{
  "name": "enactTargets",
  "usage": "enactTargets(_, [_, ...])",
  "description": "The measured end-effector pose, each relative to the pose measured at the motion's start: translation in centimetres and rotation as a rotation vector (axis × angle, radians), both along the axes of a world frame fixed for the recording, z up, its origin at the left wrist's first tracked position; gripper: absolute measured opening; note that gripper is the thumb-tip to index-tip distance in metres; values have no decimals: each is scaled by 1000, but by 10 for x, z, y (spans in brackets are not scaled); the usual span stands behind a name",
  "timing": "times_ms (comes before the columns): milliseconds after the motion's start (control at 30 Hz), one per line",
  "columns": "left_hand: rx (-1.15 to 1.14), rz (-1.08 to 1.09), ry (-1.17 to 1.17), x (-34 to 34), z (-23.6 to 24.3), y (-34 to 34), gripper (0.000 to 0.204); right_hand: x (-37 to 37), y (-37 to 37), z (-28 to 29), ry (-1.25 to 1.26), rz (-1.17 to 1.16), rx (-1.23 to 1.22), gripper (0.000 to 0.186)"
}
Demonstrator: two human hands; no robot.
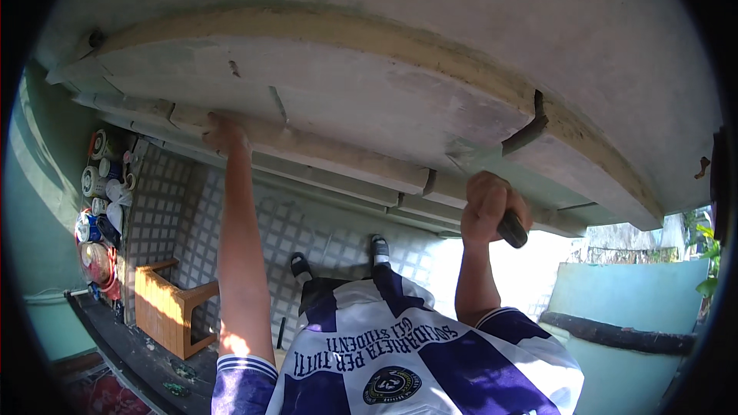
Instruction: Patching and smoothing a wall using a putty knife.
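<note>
My left hand (pixel 227 134) rests on the edge of a pale ledge (pixel 300 146), its fingers laid over the top and holding nothing. My right hand (pixel 490 201) is closed in a fist around a dark-handled scraper (pixel 513 230). The butt of the handle sticks out below the fist. Its far end points up to the wall face (pixel 346 100) above the ledge and is hard to make out. Around it the surface is patchy, with a greenish-grey area near the fist. A dark gap breaks the curved upper moulding (pixel 307 31) to the right.
Stepped ledges run below my hands. An orange-brown wooden stool (pixel 165 311) stands at the lower left. Beside the left wall are several tubs and containers (pixel 94 184). My sandalled feet (pixel 378 250) stand on a patterned tile floor (pixel 265 219). At right is a light-blue wall (pixel 615 292).
</note>
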State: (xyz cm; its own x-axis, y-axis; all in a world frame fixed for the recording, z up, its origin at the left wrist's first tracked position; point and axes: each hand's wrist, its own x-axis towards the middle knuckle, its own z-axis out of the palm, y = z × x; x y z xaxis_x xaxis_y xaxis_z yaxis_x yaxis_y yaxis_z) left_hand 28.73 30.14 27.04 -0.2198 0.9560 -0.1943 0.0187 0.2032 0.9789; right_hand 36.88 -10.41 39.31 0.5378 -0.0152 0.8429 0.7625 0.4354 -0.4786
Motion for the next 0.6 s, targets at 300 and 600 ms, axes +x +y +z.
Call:
enactTargets(300, [-31,-23,104,2,-9,7,89,9,6,-7,91,-8,-102,37])
enactTargets(600, [-44,-43,96,0,-5,2,91,9,16,-25,195,-72,-136,35])
